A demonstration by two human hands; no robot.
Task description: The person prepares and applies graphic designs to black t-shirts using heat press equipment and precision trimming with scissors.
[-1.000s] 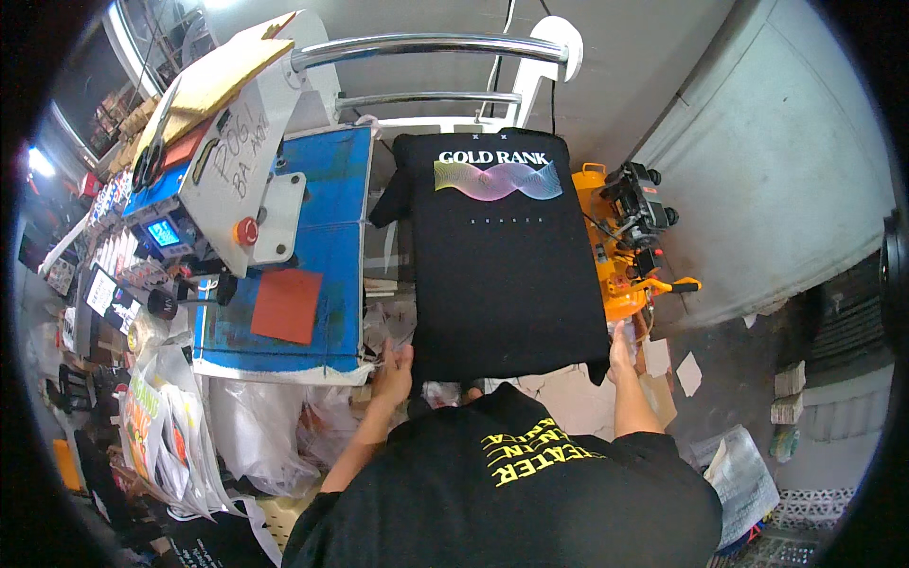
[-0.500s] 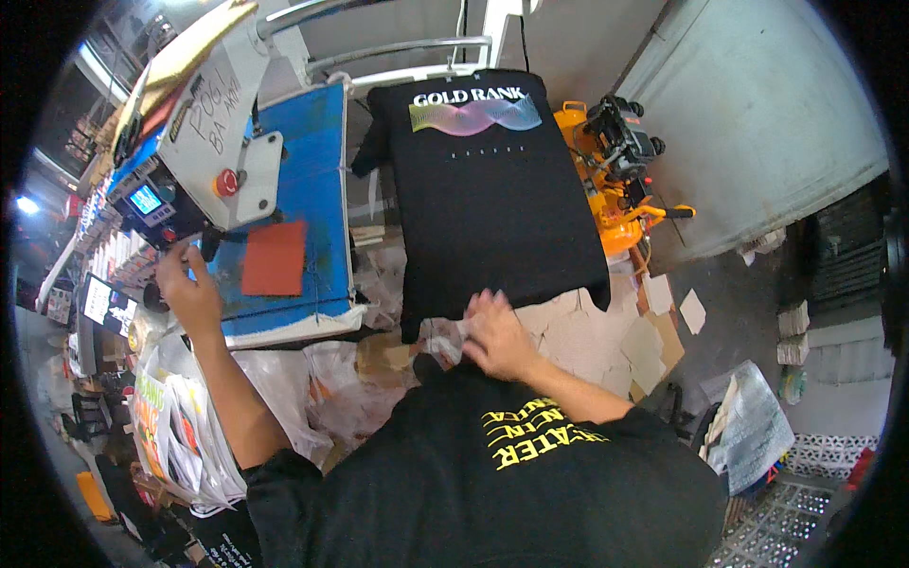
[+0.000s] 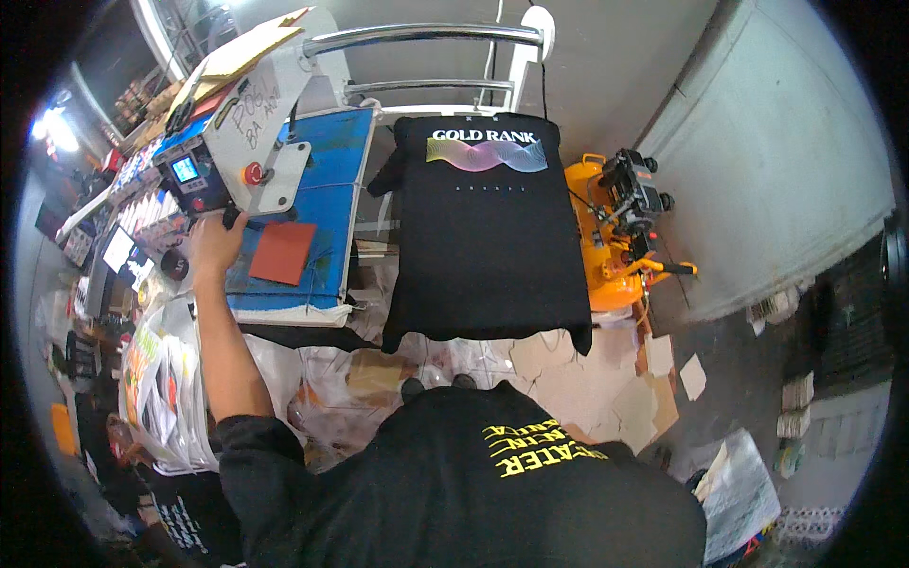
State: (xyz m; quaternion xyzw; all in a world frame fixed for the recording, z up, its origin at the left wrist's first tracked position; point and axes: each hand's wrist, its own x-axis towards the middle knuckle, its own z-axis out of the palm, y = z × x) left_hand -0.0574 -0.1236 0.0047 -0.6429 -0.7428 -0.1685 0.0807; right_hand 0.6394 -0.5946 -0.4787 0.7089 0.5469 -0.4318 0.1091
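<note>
My left hand (image 3: 214, 248) reaches up at the left side of a heat press and is closed round a black handle (image 3: 230, 217), just below the control box (image 3: 192, 174) with its small lit screen. Above and right of the hand, a red push button (image 3: 252, 173) sits on the grey plate. A flat rust-red pad (image 3: 282, 253) lies on the blue press surface (image 3: 327, 204). To the right, a black T-shirt (image 3: 483, 256) with white lettering and a coloured wave print is spread face up on a platen. My right hand is out of view.
An orange air compressor (image 3: 611, 270) stands right of the shirt. Chrome rails (image 3: 426, 34) cross behind it. Cardboard sheets (image 3: 597, 398) and clear plastic (image 3: 341, 407) cover the floor near my feet. A filled white plastic bag (image 3: 175, 388) hangs at left.
My left hand has moved from beside the control box's red knob onto the black handle. My right hand, earlier at the shirt's near edge, has left the view. The camera view has shifted.
</note>
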